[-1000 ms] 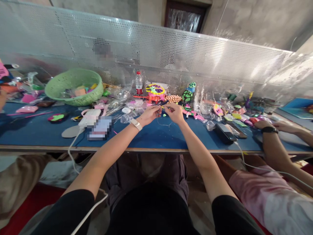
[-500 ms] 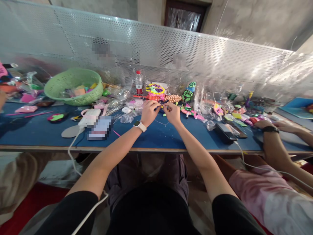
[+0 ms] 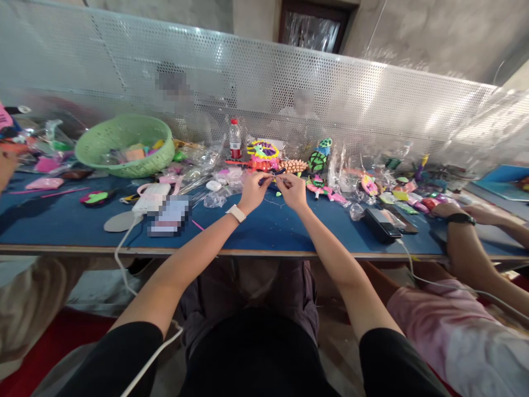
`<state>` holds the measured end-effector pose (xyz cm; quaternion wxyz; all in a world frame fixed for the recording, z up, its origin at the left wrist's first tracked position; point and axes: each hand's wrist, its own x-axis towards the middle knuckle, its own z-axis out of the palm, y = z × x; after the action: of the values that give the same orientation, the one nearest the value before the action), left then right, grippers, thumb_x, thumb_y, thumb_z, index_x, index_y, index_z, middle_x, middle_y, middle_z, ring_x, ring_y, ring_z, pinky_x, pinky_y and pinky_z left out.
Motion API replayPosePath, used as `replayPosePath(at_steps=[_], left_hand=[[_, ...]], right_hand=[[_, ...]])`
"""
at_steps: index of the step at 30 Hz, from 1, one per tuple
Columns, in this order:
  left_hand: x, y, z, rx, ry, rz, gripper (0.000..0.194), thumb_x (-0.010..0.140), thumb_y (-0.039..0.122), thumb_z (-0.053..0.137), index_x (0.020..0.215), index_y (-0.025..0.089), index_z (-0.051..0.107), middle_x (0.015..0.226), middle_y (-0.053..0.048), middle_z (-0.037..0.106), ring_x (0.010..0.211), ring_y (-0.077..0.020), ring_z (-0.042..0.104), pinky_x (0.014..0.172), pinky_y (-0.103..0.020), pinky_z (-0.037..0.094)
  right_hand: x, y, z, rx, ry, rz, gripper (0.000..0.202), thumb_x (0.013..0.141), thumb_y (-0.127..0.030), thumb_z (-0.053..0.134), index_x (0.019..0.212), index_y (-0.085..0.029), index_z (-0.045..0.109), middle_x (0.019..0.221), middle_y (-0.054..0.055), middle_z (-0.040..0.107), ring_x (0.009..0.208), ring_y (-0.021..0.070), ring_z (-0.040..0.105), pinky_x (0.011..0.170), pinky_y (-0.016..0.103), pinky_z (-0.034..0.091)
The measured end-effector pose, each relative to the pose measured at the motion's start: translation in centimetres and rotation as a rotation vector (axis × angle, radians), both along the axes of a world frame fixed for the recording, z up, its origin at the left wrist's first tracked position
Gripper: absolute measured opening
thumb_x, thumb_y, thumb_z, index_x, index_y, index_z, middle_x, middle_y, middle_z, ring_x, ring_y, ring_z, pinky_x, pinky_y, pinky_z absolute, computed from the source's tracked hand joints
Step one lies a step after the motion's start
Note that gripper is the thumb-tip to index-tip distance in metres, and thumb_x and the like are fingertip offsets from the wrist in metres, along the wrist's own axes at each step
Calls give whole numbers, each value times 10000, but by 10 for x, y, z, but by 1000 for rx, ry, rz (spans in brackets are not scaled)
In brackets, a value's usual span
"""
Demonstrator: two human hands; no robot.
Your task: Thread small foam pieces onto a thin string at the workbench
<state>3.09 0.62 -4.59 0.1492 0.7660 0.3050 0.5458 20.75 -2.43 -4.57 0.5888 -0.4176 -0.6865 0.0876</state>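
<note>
Over the middle of the blue table [image 3: 273, 231], my left hand [image 3: 254, 190] and my right hand [image 3: 292, 190] meet fingertip to fingertip. Each is closed in a pinch on something small between them, with a bit of yellow and dark colour, too small to name. Just behind my hands lie a yellow and purple clay figure [image 3: 263, 149] on a red one and a brown spiky piece [image 3: 292, 165]. A green and black figure [image 3: 318, 160] stands behind my right hand. A pink and green figure [image 3: 319, 188] lies to its right.
At the left are a green basket [image 3: 124, 170], a white charger [image 3: 152, 199] with a cable and a phone [image 3: 170, 216]. A red-capped bottle [image 3: 235, 138] stands behind. To the right lie a black device [image 3: 381, 225] and clay pieces, with another person's hand [image 3: 448, 210] beside them.
My left wrist has turned, so the watch face no longer shows. The fingers of both hands have shifted slightly around the small thing. At the far left, another person's hand has come further into view.
</note>
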Motion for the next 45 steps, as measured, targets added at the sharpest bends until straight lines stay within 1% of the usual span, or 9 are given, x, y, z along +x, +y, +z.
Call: replayPosePath(at_steps=[9,11,14,22,27,33,37,43,45], left_hand=[[1,10,-1,-612,-282,-582,388,881,539,893,848,178,754,873,-58,745,822,-169,668,757,-298,533],[0,10,0,-662,-291,-640,411,854,554,911,845,183,734,864,-54,730,794,-161,657,727,-293,529],[-2,8,0,-521,-230,-524,355,902,515,872,912,186,739,896,-56,747,790,-162,669,749,-305,548],[-5,1,-5,109,173,73,115,1000,291,782,1052,190,765,979,-86,797,928,-255,751,899,-387,578],[-8,2,-5,258,277,175,215,1088,403,693,1084,203,773,1013,-106,798,961,-274,750,870,-393,553],[-5,-3,-2,279,217,141,331,1133,468,597,1005,210,761,951,-85,774,884,-248,718,837,-377,524],[0,-8,0,104,32,34,394,1108,509,608,877,214,729,856,-72,732,809,-231,670,811,-374,520],[14,-3,0,-582,-408,-400,420,967,603,758,836,208,700,820,-49,722,751,-187,664,715,-324,528],[13,-2,0,-593,-381,-400,425,953,617,772,869,203,726,826,-55,735,750,-188,667,704,-321,527]], right_hand=[[12,1,4,85,-69,20,314,997,-450,685,914,-206,866,751,42,706,605,145,480,620,316,431],[11,1,4,77,-66,16,314,995,-451,687,925,-205,868,756,43,712,605,145,477,619,315,432],[7,2,3,35,-40,-6,323,988,-458,677,951,-200,869,820,58,754,612,144,483,610,313,425],[0,3,-1,-70,22,12,352,953,-504,673,898,-197,837,770,44,717,605,144,448,588,307,366],[2,3,0,-85,46,46,434,946,-608,682,922,-203,834,662,5,600,586,141,401,585,310,345],[2,4,0,-70,115,83,508,925,-683,690,944,-195,831,721,24,658,585,135,408,574,309,354],[0,4,-2,-43,115,57,467,938,-650,692,937,-204,831,671,5,617,583,136,399,577,305,345],[-1,-2,1,-18,68,4,423,985,-598,674,974,-209,840,756,29,702,598,143,452,592,310,389],[-1,-3,2,-20,65,-28,424,994,-589,665,970,-202,837,771,35,713,603,144,461,591,308,396]])
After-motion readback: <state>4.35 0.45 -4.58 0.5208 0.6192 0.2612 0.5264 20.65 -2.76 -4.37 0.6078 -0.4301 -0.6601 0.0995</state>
